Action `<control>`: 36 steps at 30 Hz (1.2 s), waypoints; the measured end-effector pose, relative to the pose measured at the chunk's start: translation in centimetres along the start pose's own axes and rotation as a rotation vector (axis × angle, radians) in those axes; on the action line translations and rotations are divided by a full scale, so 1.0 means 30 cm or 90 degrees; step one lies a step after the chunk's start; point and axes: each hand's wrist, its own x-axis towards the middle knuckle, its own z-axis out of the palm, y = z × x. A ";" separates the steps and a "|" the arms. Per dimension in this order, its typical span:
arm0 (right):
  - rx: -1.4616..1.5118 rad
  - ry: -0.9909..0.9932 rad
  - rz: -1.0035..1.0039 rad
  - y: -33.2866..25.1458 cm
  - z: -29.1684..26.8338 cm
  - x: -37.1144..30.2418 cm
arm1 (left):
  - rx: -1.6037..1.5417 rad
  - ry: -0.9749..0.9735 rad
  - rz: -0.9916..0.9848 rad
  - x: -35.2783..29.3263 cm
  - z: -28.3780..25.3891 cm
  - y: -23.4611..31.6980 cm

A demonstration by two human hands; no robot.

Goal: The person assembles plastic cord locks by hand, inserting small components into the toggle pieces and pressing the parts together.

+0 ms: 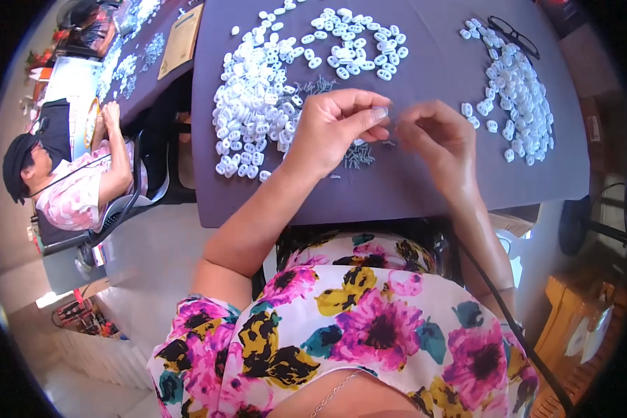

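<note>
Over the table, my left hand (347, 125) is closed in a pinch, thumb against fingertips; whatever lies between them is too small to make out. Just to its right, my right hand (440, 138) is curled with thumb and fingers drawn together, its fingertips blurred by motion. A gap separates the two hands. Beneath and beside the left hand lie small grey screw-like pieces (359, 156), with more (318, 86) behind it. A large heap of small white oval plastic pieces with two openings (247, 104) spreads left of my left hand.
A looser group of white pieces (355, 52) lies farther back, and another heap (521, 104) sits at the right beside black glasses (513, 36). The dark tablecloth (397, 202) ends near my lap. At left, another person (83, 171) sits at a table holding a clipboard (181, 42).
</note>
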 end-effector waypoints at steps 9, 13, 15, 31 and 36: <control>0.020 0.008 -0.060 0.031 0.062 0.012 | 0.042 -0.010 0.060 -0.063 0.018 -0.017; -0.081 0.061 -0.128 0.040 0.073 0.013 | -0.071 0.049 0.044 -0.072 0.022 -0.016; -0.098 0.059 -0.141 0.039 0.075 0.009 | -0.059 0.052 0.059 -0.081 0.037 -0.037; -0.059 0.039 -0.114 0.060 0.067 -0.010 | -0.165 0.144 0.005 -0.083 0.034 -0.082; -0.052 0.033 -0.106 0.045 0.074 -0.002 | -0.100 0.140 0.038 -0.082 0.046 -0.072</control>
